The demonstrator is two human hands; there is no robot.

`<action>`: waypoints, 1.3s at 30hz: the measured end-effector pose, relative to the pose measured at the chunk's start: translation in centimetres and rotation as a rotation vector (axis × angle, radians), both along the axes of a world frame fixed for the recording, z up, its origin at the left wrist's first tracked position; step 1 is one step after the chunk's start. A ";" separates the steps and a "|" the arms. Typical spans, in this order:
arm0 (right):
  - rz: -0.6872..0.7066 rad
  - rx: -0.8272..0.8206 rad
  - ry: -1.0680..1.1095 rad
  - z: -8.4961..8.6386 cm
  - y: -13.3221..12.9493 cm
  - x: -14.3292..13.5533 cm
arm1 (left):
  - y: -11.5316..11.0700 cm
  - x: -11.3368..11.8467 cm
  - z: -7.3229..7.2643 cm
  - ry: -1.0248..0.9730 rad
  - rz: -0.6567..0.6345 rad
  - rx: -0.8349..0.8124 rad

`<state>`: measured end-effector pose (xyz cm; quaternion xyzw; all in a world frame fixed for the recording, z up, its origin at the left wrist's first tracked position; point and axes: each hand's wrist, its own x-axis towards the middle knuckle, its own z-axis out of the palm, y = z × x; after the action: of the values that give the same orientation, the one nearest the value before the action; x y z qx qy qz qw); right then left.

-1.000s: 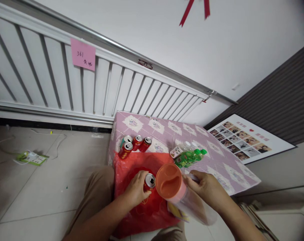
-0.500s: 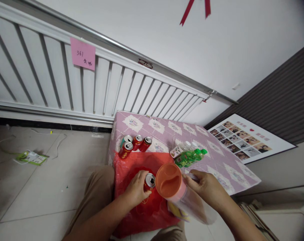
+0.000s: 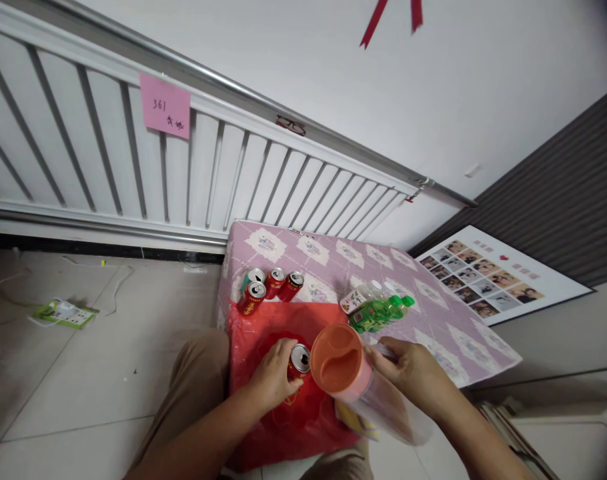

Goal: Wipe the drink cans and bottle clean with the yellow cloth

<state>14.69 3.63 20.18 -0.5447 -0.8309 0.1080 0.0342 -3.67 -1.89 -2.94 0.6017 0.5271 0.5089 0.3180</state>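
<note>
My left hand [image 3: 276, 373] is wrapped round an opened red drink can [image 3: 300, 360] that stands on a red plastic sheet [image 3: 263, 320]. Gripped by its handle in my right hand [image 3: 408, 367] is a clear pitcher [image 3: 383, 407] with an orange lid [image 3: 336, 360]. The pitcher is tilted, its lid end toward the can and close beside it. Whether any liquid runs between them I cannot tell. Part of a yellow item [image 3: 356, 423] shows beneath the pitcher.
Several opened cans [image 3: 273, 283] stand at the left of the patterned tablecloth [image 3: 348, 253]. Green-capped bottles [image 3: 381, 313] stand to the right. A white radiator [image 3: 208, 173] runs behind; a photo board [image 3: 488, 273] leans at the right. Cables and a green-white package [image 3: 66, 313] lie on the floor.
</note>
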 end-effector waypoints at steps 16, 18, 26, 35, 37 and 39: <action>0.001 0.008 0.043 0.2 -0.1 -0.5 | -0.1 -0.1 0.1 -0.015 -0.010 -0.002; 0.002 0.011 0.042 0.3 -0.1 -0.5 | -0.1 -0.1 0.0 -0.015 -0.010 -0.002; -0.005 -0.005 0.012 0.2 -0.1 -0.4 | 0.0 -0.1 0.1 -0.010 -0.004 -0.003; -0.006 -0.006 0.012 0.0 -0.1 -0.1 | -0.1 -0.1 0.2 -0.011 -0.007 0.001; -0.004 -0.006 -0.001 0.0 -0.1 -0.1 | -0.1 -0.2 0.3 -0.008 -0.008 0.001; -0.002 -0.010 -0.011 0.0 0.0 -0.1 | -0.1 -0.2 0.3 -0.004 -0.009 0.001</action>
<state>14.64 3.59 20.22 -0.5462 -0.8301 0.1089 0.0272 -3.85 -1.96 -2.60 0.6032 0.5234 0.5090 0.3212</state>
